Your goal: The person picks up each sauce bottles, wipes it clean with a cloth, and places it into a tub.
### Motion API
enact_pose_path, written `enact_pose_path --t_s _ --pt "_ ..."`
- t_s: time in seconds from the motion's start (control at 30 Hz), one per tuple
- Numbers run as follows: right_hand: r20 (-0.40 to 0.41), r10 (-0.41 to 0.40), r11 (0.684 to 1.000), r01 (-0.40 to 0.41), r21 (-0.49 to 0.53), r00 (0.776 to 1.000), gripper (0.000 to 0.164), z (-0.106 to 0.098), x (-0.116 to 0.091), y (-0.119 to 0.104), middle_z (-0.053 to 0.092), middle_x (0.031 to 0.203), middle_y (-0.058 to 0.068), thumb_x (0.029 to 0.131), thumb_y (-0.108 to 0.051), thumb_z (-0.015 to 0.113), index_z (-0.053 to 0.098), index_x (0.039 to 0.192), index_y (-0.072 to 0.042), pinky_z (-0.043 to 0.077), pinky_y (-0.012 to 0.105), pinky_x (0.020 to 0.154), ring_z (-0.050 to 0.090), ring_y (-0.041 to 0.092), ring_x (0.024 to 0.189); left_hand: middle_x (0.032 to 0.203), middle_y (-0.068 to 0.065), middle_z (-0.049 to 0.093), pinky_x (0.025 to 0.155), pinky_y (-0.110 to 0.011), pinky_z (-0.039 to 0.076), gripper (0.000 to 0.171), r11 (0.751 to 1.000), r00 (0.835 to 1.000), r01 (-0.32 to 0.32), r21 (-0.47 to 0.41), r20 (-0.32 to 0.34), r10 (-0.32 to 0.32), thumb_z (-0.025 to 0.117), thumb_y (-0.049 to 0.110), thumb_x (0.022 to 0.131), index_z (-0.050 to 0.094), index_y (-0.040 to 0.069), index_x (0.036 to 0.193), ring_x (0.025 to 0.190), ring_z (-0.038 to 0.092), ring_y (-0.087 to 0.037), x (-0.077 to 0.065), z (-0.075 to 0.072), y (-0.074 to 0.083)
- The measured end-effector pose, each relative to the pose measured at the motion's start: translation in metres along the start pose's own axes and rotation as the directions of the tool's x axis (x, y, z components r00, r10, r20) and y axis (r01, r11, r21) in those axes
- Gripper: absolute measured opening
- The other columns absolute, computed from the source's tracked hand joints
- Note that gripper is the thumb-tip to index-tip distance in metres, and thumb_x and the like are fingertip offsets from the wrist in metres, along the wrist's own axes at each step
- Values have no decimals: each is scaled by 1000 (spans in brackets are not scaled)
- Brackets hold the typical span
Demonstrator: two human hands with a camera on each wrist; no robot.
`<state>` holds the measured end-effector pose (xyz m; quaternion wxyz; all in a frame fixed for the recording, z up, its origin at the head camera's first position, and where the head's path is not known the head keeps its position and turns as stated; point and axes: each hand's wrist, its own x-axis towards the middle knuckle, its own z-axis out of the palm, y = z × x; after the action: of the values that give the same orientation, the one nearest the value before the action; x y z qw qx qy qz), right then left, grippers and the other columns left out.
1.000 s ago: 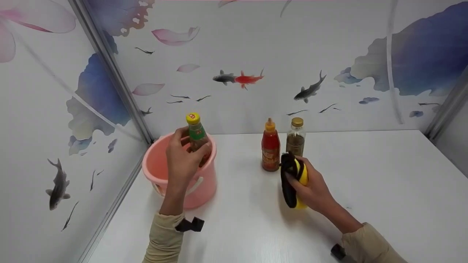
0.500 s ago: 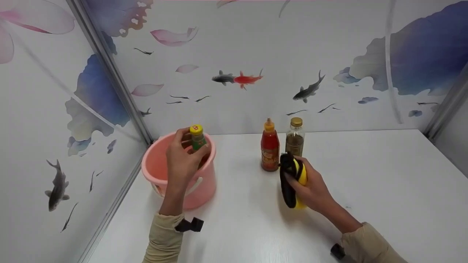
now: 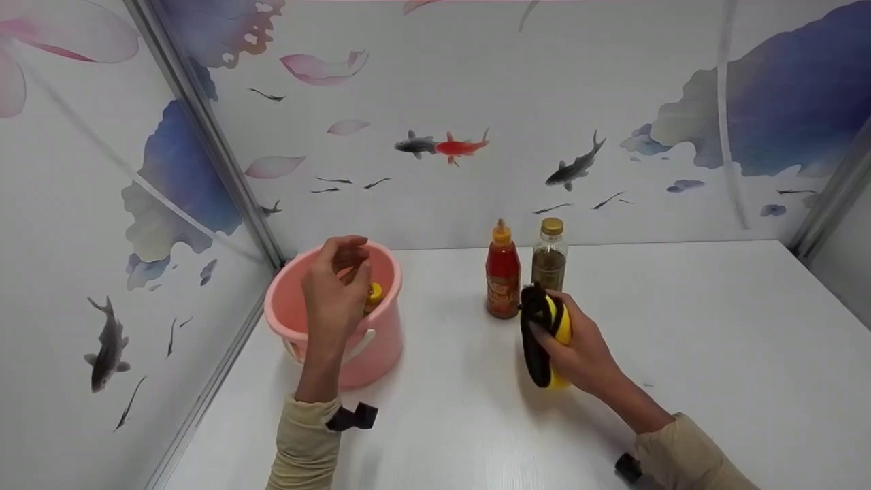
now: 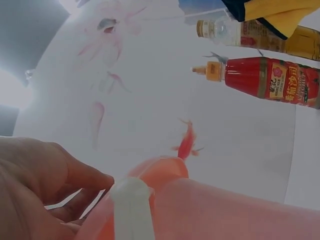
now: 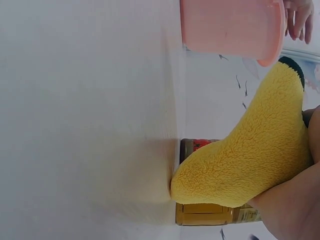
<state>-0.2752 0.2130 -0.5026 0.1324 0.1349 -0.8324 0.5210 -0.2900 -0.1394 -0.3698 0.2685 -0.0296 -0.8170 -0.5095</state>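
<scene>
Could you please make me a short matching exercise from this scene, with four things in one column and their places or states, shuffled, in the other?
Things
1. Round-capped yellow-top bottle
2. Red sauce bottle
3. Black-and-yellow soft item
4. Left grip

Places or states
A. Held in the right grip
B. At the mouth of the pink bucket, holding nothing
C. Standing on the white table, beside the gold-capped bottle
D. Inside the pink bucket, its cap showing

Right pairs: 1-D, 2-C, 3-A, 4-B
</scene>
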Motion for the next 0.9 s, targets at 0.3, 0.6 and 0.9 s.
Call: enact_pose_path --t_s 0.3,0.6,0.9 --pt "4 13 1000 -13 2 1000 53 0 -1 0 71 130 7 104 -18 75 52 151 -21 59 44 99 70 23 106 126 -2 76 103 -40 62 33 999 999 -31 -32 -18 31 78 9 100 70 17 131 118 74 -19 -4 7 2" --pt "7 9 1000 -9 14 1000 54 -2 1 -2 71 131 7 103 -18 75 51 152 -20 60 49 101 70 23 107 123 -7 77 99 -39 64 28 981 988 -153 -116 8 155 76 9 101 73 13 129 112 76 -18 -8 21 4" --pt "-6 7 1000 -7 16 1000 51 -3 1 1 71 133 5 104 -19 75 53 149 -21 60 47 102 70 21 109 124 -8 75 96 -33 64 30 969 965 -193 -156 148 216 77 12 100 70 13 129 112 77 -17 -26 60 9"
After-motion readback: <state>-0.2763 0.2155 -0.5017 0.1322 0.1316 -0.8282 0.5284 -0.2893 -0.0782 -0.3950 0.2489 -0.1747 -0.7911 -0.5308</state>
